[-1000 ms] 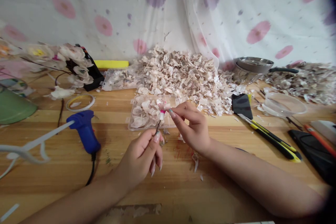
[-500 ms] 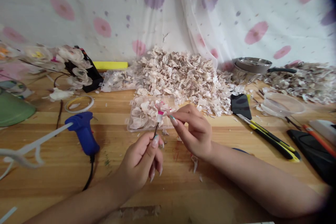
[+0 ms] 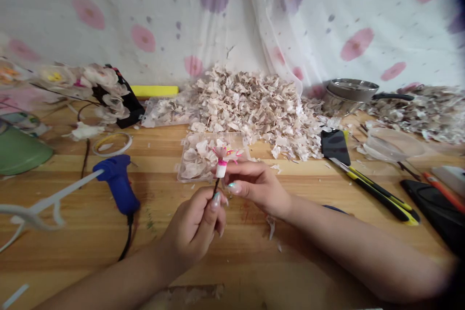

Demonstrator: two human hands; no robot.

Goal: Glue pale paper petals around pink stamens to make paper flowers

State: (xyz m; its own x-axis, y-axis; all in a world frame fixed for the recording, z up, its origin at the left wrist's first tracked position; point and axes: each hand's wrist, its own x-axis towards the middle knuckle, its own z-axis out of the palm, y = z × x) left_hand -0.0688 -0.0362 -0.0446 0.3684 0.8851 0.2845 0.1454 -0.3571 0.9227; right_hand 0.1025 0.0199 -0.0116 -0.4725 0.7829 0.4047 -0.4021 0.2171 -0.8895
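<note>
My left hand (image 3: 203, 220) is closed round a thin dark stem (image 3: 216, 186), which stands nearly upright. On top of the stem sits a small flower head (image 3: 221, 167) with a white base, a pink band and pink and yellow tips. My right hand (image 3: 259, 186) is just right of the flower head, thumb and index finger apart; its fingertips reach beside and behind the white base. Whether they touch it is unclear. Behind the hands a clear plastic box (image 3: 179, 173) holds pale petals (image 3: 196, 157).
A large heap of pale petals (image 3: 250, 106) lies at the back. Left are a blue glue gun (image 3: 121, 186), a tape roll (image 3: 112, 144) and finished flowers (image 3: 105, 80). Right are a yellow-black cutter (image 3: 378, 191), a black scraper (image 3: 334, 146), metal bowls (image 3: 350, 94) and a phone (image 3: 428, 208).
My right hand has moved down slightly and its thumb and index finger have parted, showing more of the flower head. My left hand still grips the stem. The view has shifted slightly.
</note>
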